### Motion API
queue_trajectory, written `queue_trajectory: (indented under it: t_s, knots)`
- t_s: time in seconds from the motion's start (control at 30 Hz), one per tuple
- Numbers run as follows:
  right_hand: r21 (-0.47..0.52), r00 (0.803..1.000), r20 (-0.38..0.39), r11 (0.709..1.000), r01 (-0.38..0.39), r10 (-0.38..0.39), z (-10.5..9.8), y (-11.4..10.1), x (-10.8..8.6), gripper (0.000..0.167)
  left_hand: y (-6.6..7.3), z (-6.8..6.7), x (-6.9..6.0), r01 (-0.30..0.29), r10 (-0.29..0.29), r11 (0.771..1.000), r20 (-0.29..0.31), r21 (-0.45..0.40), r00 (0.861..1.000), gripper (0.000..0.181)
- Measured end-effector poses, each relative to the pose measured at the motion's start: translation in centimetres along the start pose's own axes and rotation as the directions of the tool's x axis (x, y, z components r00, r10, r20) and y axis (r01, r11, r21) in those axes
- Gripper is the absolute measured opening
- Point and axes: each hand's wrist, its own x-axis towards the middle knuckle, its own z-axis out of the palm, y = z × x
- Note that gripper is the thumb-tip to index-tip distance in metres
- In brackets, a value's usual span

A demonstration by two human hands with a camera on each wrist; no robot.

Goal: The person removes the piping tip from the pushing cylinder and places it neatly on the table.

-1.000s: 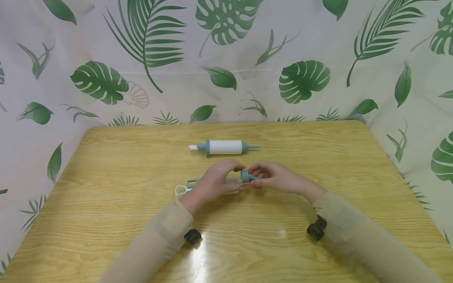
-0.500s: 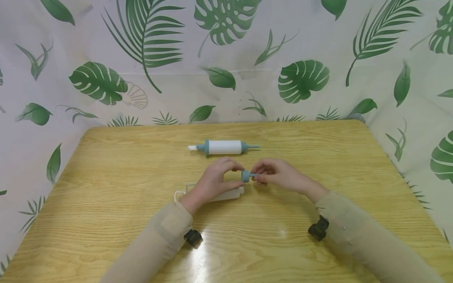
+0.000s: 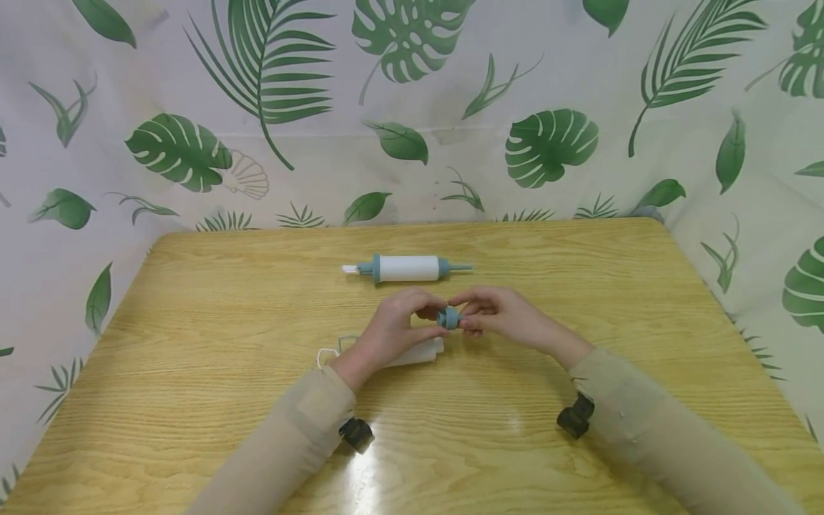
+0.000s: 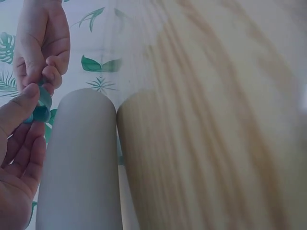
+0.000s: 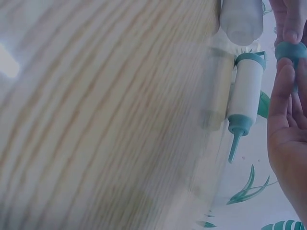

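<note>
we see the teal nozzle cap (image 3: 452, 317) between the fingertips of the left hand (image 3: 398, 325) and the right hand (image 3: 501, 315), each curled in a close pinch on it. below the left hand lies a white syringe barrel (image 3: 415, 355), its end bare. beyond both hands, a second syringe (image 3: 408, 268) has its nozzle on. we judge the work partway: cap and barrel aren't joined.

Wood-grain table (image 3: 244, 293), white backdrop (image 3: 463, 146) with green leaves (image 3: 552, 146), shell outline (image 3: 247, 174)
</note>
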Motion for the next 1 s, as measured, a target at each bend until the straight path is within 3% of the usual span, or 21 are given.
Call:
queue_trajectory:
  t_s: [0.2,0.5,0.73,1.0]
  knots:
    - [-0.051,1.000,-0.025,0.999,-0.003,0.002,0.0,0.0,-0.2,0.041,0.5,0.1,0.3,0.000,0.000,1.000,0.001,-0.017,1.000,0.033]
    - [-0.035,0.999,-0.042,0.999,-0.005,0.004,-0.3,0.1,-0.5,0.037,0.7,0.3,0.6,-0.007,0.007,1.000,0.003,-0.015,1.000,0.021]
    - [-0.107,0.998,-0.058,0.994,-0.026,0.020,-1.1,0.5,-0.9,0.037,1.0,0.4,0.5,0.093,-0.093,0.995,0.002,0.039,0.996,0.019]
    - [-0.185,0.997,-0.079,0.982,-0.040,0.026,-2.8,1.0,-2.0,0.037,1.2,0.7,1.0,0.161,-0.165,0.984,0.039,0.078,0.986,0.019]
